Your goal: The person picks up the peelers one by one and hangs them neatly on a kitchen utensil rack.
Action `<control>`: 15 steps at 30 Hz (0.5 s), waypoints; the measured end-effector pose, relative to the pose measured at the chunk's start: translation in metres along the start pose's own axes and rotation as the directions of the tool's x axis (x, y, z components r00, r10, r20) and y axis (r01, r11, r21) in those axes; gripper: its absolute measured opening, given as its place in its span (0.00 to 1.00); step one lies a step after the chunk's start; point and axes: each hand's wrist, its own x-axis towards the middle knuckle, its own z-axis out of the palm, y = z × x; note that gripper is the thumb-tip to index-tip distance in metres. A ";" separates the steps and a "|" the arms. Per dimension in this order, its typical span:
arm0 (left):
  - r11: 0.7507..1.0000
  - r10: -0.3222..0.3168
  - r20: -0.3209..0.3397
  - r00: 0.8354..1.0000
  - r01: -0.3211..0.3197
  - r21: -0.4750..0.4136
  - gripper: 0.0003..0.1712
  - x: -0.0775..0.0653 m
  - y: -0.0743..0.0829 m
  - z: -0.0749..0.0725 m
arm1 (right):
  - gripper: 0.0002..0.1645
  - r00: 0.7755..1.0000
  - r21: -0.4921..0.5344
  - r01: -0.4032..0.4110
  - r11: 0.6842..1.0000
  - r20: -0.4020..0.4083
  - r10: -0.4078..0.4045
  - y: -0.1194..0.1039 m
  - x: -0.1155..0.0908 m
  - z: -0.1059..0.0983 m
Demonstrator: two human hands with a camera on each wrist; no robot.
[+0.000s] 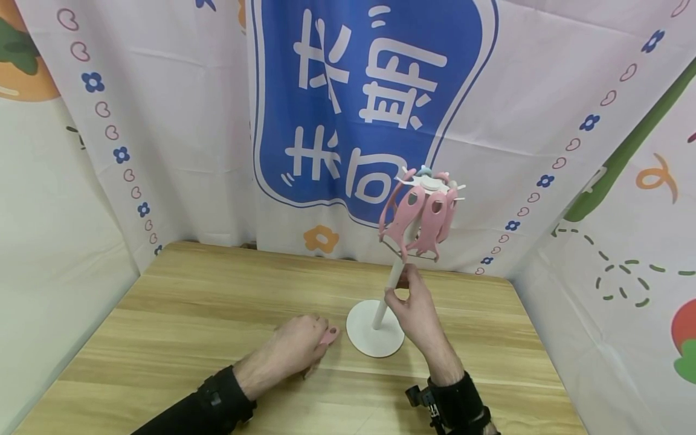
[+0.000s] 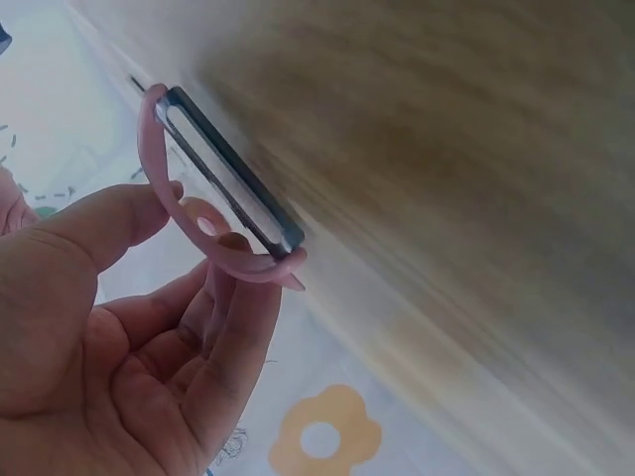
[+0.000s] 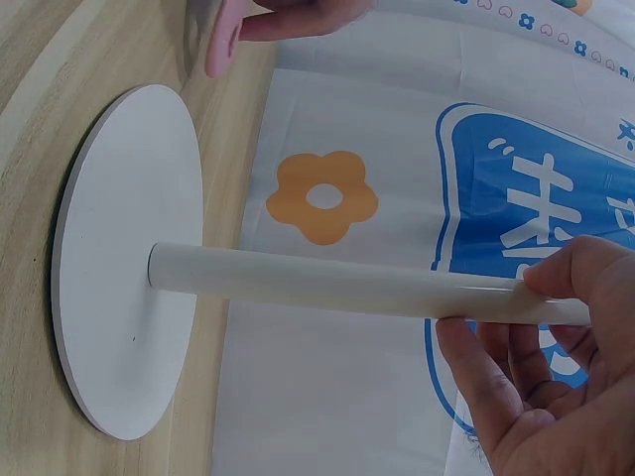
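Low over the wooden table, my left hand (image 1: 296, 344) pinches a pink Y-shaped peeler (image 2: 154, 149) between thumb and fingers. Its metal blade (image 2: 233, 178) faces the tabletop in the left wrist view, and the hole in its handle end points toward the stand in the head view. My right hand (image 1: 421, 314) grips the white pole (image 3: 327, 278) of an upright rack between thumb and fingers. The pole rises from a round white base (image 1: 375, 343). Several pink peelers (image 1: 405, 217) hang from the white hooked top (image 1: 429, 183), with a light blue piece (image 1: 424, 171) behind.
The wooden table (image 1: 179, 314) carries the rack right of centre. A white curtain (image 1: 190, 139) with a blue printed sign (image 1: 348, 121) hangs along the back edge. Patterned cloth walls (image 1: 614, 290) flank both sides. Each wrist wears a black strap (image 1: 459, 402).
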 end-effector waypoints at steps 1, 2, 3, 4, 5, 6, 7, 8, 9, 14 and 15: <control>1.000 -0.005 -0.006 1.000 0.005 -0.005 0.15 0.000 0.001 -0.002 | 0.22 1.000 0.001 0.001 1.000 -0.001 -0.001 0.000 0.000 0.000; 1.000 -0.007 -0.017 1.000 0.007 -0.006 0.16 0.001 0.001 -0.003 | 0.22 1.000 0.000 0.003 1.000 -0.001 -0.003 0.000 0.000 0.000; 1.000 -0.005 -0.031 1.000 0.005 -0.005 0.16 0.001 0.001 -0.004 | 0.22 1.000 0.001 0.004 1.000 -0.001 -0.004 0.000 0.000 0.000; 1.000 -0.007 -0.039 0.999 0.006 -0.011 0.17 0.002 0.001 -0.005 | 0.22 1.000 0.001 0.004 1.000 -0.002 -0.004 0.001 0.000 0.000; 1.000 -0.009 -0.048 0.999 0.008 -0.016 0.18 0.002 0.001 -0.006 | 0.22 1.000 0.001 0.005 1.000 -0.002 -0.005 0.001 0.000 0.000; 1.000 -0.010 -0.057 0.998 0.009 -0.019 0.19 0.003 0.001 -0.008 | 0.22 1.000 0.001 0.004 1.000 -0.002 -0.004 0.001 0.000 0.000; 1.000 -0.010 -0.065 0.998 0.009 -0.020 0.19 0.004 0.001 -0.009 | 0.22 1.000 0.002 0.004 1.000 -0.002 -0.004 0.001 0.000 0.000; 1.000 -0.012 -0.072 0.997 0.011 -0.021 0.19 0.004 0.001 -0.010 | 0.22 1.000 0.001 0.003 1.000 -0.002 -0.003 0.001 0.000 0.000; 1.000 -0.011 -0.078 0.997 0.009 -0.019 0.18 0.005 0.001 -0.011 | 0.22 1.000 0.001 0.003 1.000 -0.002 -0.003 0.001 0.000 0.000; 1.000 -0.023 -0.071 0.997 0.022 -0.017 0.16 0.007 -0.002 -0.016 | 0.22 1.000 -0.002 0.000 1.000 -0.001 0.000 0.001 0.000 0.000; 0.999 -0.027 -0.070 0.997 0.025 -0.020 0.17 0.008 -0.003 -0.017 | 0.23 1.000 -0.003 0.000 1.000 -0.002 0.000 0.001 0.000 0.000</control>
